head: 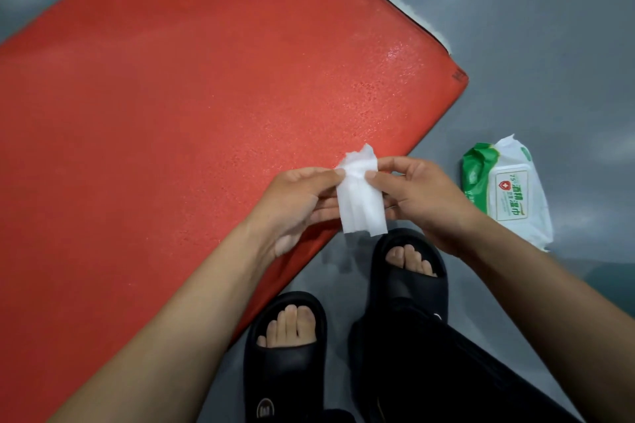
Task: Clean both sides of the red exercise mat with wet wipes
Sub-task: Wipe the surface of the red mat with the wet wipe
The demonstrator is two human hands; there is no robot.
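Both hands on one folded white wet wipe (360,197), held above the near edge of the red exercise mat (206,106). Left hand (295,206) pinches the wipe's left edge – thumb on top near the upper corner, fingers curled behind. Right hand (422,203) pinches the right edge the same way, thumb tip on the front face. Wipe hangs pleated between the two grips, its ragged top corner sticking up past the thumbs. Mat lies flat on the grey floor (515,10), spreading out beyond and to the left of the grip – surface looks glossy near its right corner. Wipes pack (505,189), green and white, on the floor just right of the right hand, off the mat. Black slides (285,354) below the hands.
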